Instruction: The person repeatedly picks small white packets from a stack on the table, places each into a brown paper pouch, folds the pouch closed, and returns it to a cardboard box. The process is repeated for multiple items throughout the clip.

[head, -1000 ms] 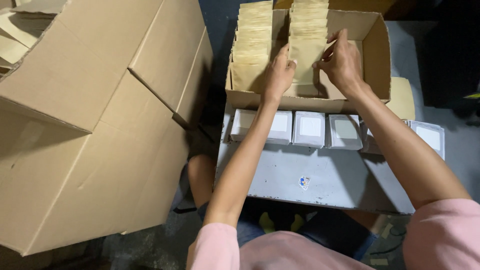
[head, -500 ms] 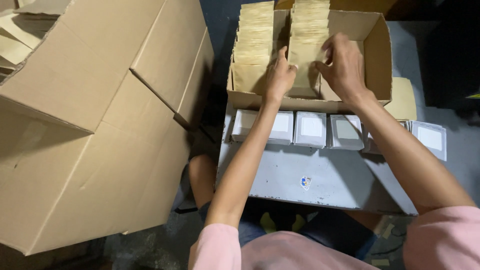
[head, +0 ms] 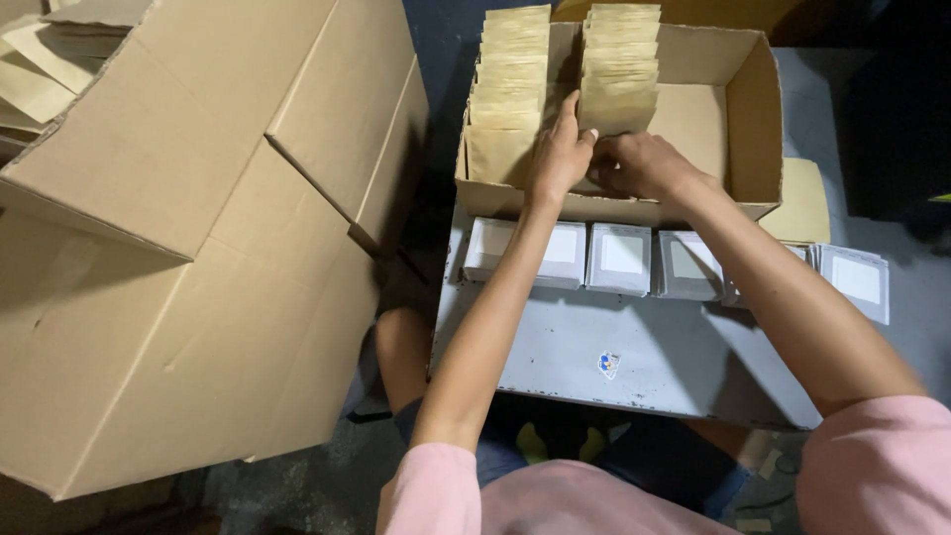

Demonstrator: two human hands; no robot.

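An open cardboard box (head: 755, 119) stands at the back of a grey table (head: 634, 357). Two rows of upright tan paper envelopes fill it: a left row (head: 510, 69) and a right row (head: 619, 59). My left hand (head: 560, 154) and my right hand (head: 639, 163) reach into the box and meet at the near end of the right row, fingers pressed on the front envelopes. Whether either hand grips an envelope is hidden by the fingers.
A line of white flat packets (head: 619, 260) lies on the table in front of the box. A tan envelope (head: 802, 203) sits to the box's right. A large cardboard carton (head: 178, 248) with open flaps stands at left. My knees are below the table edge.
My right hand has slid left and down from the right side of the row to its near end. My left hand shifted slightly toward it, so the hands now almost touch.
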